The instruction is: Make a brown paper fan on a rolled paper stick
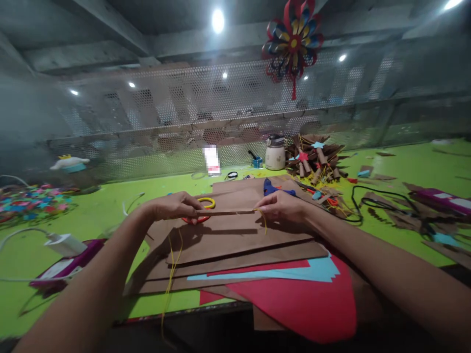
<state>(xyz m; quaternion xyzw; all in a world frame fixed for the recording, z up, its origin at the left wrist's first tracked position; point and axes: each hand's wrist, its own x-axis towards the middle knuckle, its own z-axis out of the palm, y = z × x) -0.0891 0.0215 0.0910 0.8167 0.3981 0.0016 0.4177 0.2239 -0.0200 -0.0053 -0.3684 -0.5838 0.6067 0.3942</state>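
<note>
My left hand (176, 206) and my right hand (281, 206) each pinch one end of a thin brown rolled paper stick (228, 212) held level above a stack of brown paper sheets (235, 240). A yellow cord (171, 267) hangs down from the left hand, and a short yellow end (264, 220) dangles at the right hand. Scissors with yellow and red handles (202, 208) lie just behind the left hand. Red paper (305, 299) and light blue paper (294, 272) stick out under the brown sheets.
A blue glue gun (274, 188) with black cable (371, 203) lies behind my right hand. A pile of brown paper rolls (316, 159) and a jar (275, 152) stand at the back. Coloured star cut-outs (33, 201) lie far left; a white adapter (64, 242) sits on the green table (103, 211).
</note>
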